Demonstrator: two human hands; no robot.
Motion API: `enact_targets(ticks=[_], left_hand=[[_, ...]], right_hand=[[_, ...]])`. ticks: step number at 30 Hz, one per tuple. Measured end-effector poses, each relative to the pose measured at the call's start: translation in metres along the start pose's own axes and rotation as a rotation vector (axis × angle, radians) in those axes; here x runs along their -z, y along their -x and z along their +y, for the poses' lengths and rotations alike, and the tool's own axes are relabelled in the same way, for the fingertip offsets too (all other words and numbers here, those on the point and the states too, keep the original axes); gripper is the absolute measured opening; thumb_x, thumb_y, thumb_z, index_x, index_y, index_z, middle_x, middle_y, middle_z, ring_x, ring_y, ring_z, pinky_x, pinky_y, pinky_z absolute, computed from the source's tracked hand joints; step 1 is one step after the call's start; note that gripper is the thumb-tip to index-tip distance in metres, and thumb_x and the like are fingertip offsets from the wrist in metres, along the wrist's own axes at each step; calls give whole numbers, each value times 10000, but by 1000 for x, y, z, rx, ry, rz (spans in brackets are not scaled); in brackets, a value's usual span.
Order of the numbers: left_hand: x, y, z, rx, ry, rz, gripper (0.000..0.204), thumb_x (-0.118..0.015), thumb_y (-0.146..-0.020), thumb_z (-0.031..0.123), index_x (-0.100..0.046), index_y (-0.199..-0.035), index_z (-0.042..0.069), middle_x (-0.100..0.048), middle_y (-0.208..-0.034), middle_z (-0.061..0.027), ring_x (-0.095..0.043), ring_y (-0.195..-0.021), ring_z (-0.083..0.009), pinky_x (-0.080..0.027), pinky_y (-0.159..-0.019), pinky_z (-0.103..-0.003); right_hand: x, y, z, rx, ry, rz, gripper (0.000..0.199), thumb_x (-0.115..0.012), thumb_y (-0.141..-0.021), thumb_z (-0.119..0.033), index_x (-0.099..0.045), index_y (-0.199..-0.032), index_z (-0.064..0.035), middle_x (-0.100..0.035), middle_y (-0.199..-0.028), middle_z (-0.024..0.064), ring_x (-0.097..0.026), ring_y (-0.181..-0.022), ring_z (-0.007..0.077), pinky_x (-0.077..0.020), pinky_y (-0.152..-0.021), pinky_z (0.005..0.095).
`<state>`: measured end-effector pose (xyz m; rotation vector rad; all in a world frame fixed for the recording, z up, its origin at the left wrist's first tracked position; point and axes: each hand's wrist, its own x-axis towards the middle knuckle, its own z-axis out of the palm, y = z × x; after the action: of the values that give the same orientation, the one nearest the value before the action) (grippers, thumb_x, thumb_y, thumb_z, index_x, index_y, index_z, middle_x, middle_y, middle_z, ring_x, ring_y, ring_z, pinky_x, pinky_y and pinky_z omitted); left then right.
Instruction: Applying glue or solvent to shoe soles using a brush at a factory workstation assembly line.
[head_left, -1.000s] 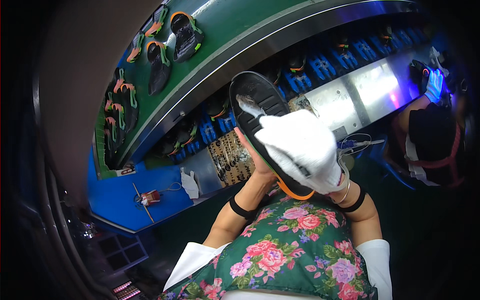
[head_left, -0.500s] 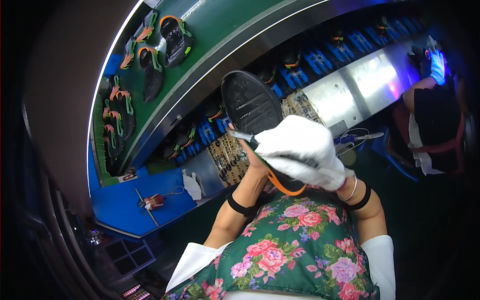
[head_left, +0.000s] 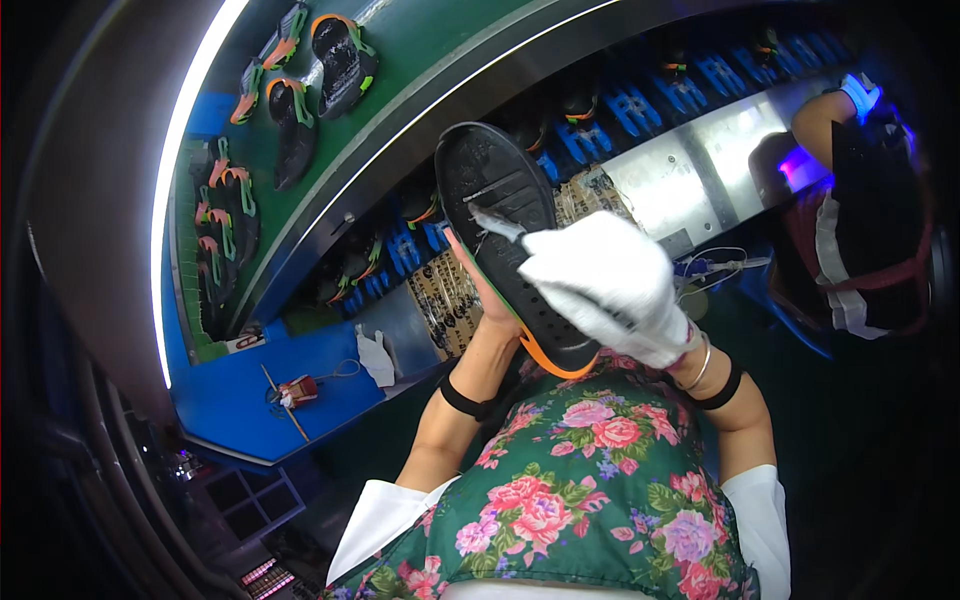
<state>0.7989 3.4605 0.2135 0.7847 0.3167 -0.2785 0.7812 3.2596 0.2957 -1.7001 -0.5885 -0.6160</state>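
A black shoe sole [head_left: 500, 170] with an orange-edged heel and a bit of green along its side is held up in front of my apron. My bare left hand [head_left: 488, 298] grips it from beneath and along its left edge; most of those fingers are hidden behind it. A white knit glove covers my right hand [head_left: 608, 285], which is closed around the handle of a small brush [head_left: 497, 222]. The pale brush tip lies over the middle of the sole's inner face, near a wet-looking streak. The glove hides the rest of the handle.
Several black, orange and green soles lie on the green belt [head_left: 415, 60] at upper left. Blue holders [head_left: 630, 110] line a lower track beside a metal ledge. A blue table [head_left: 230, 400] carries a small red object [head_left: 297, 392]. A co-worker's gloved hand [head_left: 860, 95] is at far right.
The brush has moved from the sole's left edge inward onto its inner face. My right hand has shifted slightly, uncovering more of the heel with its small holes. The co-worker's hand has moved up.
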Motion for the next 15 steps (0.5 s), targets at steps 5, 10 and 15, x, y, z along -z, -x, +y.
enact_targets(ticks=[5, 10, 15], left_hand=[[-22, 0, 10, 85, 31, -279, 1053, -225, -845, 925, -514, -1360, 53, -665, -1115, -169, -663, -968, -270, -551, -877, -405], [-35, -1, 13, 84, 11, -306, 1101, -217, -796, 968, -545, -1290, 40, -665, -991, -171, -662, -837, -244, -571, -751, -371], [-39, -1, 15, 231, 299, -401, 1184, -316, -690, 1026, -563, -1247, 11, -650, -1041, -193, -656, -850, -337, -562, -751, -492]], right_hand=[[-6, 7, -2, -8, -141, -112, 233, -792, -773, -59, -781, -1006, -78, -761, -1031, 108, -716, -854, 272, -569, -763, 361], [0, 10, 3, 99, 61, -98, 249, -781, -786, -69, -761, -1034, -87, -743, -982, 88, -705, -811, 272, -571, -735, 365], [3, 19, -1, -33, -166, -152, 292, -782, -743, -18, -778, -1027, -88, -757, -1048, 98, -715, -886, 267, -570, -784, 364]])
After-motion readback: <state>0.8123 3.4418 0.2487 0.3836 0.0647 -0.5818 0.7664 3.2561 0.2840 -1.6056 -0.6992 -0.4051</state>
